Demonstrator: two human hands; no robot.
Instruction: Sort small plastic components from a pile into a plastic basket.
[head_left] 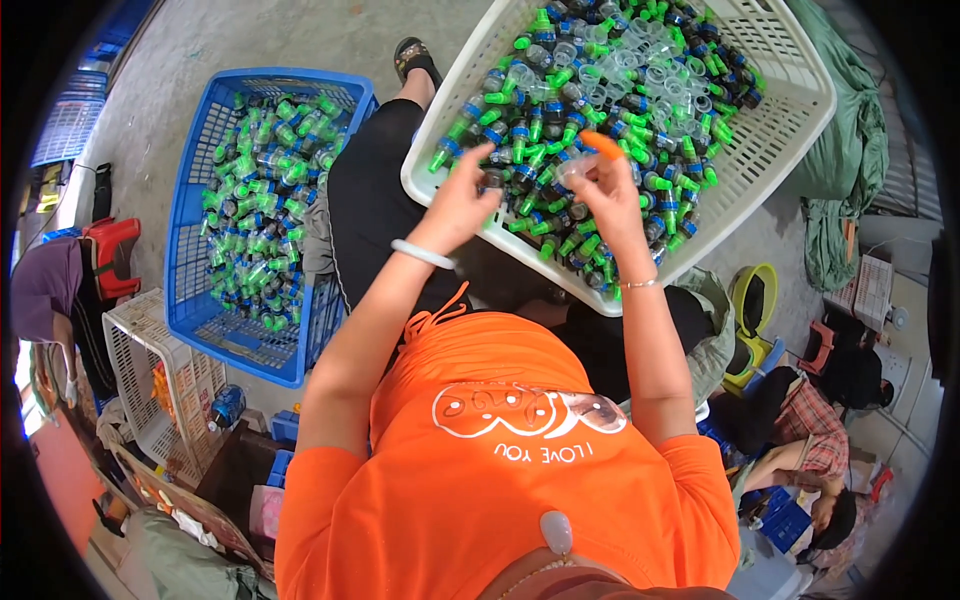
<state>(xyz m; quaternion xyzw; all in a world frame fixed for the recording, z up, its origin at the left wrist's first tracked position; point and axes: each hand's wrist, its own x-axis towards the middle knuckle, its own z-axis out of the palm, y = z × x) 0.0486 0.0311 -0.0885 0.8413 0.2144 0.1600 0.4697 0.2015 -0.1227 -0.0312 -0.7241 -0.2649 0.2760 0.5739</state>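
My left hand, with a white bangle at the wrist, is over the near left edge of a white basket. Its curved thumb and fingers close around a small dark bottle, partly hidden by them. My right hand is above the basket's contents, an orange finger cover on one finger. Between its thumb and fingers it pinches a clear plastic cup-shaped cap. Beneath both hands lie many small bottles with bright green tops and blue bands. Loose clear caps are heaped on them toward the far side.
To the left stands a blue basket of similar green-topped bottles. A white crate is at far left, near a person in purple and a red chair. Lower right, a person in a plaid shirt bends over blue containers.
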